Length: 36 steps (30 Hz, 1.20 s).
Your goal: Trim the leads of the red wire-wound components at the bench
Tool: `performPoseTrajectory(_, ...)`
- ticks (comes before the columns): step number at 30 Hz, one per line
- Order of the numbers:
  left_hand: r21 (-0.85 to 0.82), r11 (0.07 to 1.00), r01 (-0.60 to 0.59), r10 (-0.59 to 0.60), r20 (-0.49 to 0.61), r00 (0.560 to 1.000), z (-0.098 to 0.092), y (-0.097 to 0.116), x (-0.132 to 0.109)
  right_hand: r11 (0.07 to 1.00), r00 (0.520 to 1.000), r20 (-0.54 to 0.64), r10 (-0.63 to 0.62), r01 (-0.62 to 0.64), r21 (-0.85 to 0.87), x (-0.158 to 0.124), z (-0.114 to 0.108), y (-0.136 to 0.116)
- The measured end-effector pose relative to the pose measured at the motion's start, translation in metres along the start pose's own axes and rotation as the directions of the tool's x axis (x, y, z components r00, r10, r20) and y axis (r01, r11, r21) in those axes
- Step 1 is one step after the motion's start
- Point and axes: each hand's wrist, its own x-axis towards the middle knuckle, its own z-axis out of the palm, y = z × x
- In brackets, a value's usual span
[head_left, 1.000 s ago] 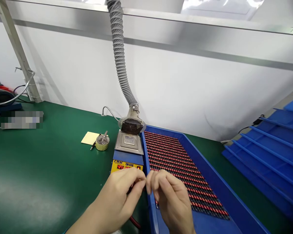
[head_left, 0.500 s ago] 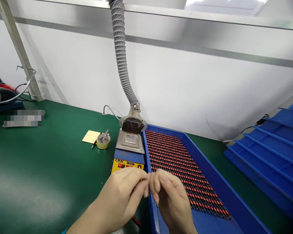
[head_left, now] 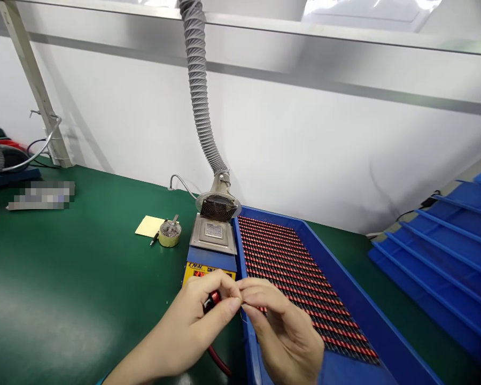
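A: Head view first. What are the hands doing?

B: Both meet low in the middle, just in front of the solder pot (head_left: 211,251). The left hand (head_left: 196,326) has its grip clenched on a small red and black part (head_left: 211,300), pinched between thumb and forefinger. The right hand (head_left: 284,331) brings its thumb and forefinger together at the left hand's fingertips; its grip is pinched tight, but what it pinches is too small to make out.

A: Where is that red part, exactly?

B: Held above the green tabletop (head_left: 84,278), just left of the near left corner of the blue tray (head_left: 344,299), and below the pot's yellow front panel. A red lead (head_left: 218,362) runs down below the left hand.

A: What lies in the tray?

B: Rows of red and black parts (head_left: 292,267), packed in straight lines across nearly the whole floor of the tray.

A: And around it?

B: A grey ribbed hose (head_left: 198,91) drops to a small fan grille (head_left: 218,207) at the back of the pot. Left of the pot stand a small round tin (head_left: 169,233) and a yellow note pad (head_left: 149,225). Stacked blue trays (head_left: 444,240) sit well off to the right.
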Motion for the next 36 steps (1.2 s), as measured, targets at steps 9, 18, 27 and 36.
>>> performPoseTrajectory(9, 0.021, 1.000, -0.011, 0.011, -0.042, 0.999, 0.000, -0.001, -0.003, 0.952, 0.892, -0.340, 0.299, -0.254, 0.172, 0.002, -0.006, 0.001)
performPoseTrajectory(18, -0.398, 0.915, -0.065, 0.041, -0.068, 0.997, 0.007, -0.014, 0.001, 0.535, 0.769, 0.105, 0.631, -0.529, 0.659, 0.001, 0.023, -0.001)
performPoseTrajectory(27, -0.460, 0.887, -0.045, -0.062, -0.215, 0.975, -0.004, -0.014, 0.013, 0.475, 0.725, 0.116, 0.678, -0.554, 0.684, -0.005, 0.035, 0.007)
performPoseTrajectory(36, -0.596, 0.789, -0.149, -0.187, -0.463, 0.867, -0.009, -0.018, 0.016, 0.473, 0.726, 0.194, 0.660, -0.602, 0.643, -0.010, 0.041, 0.015)
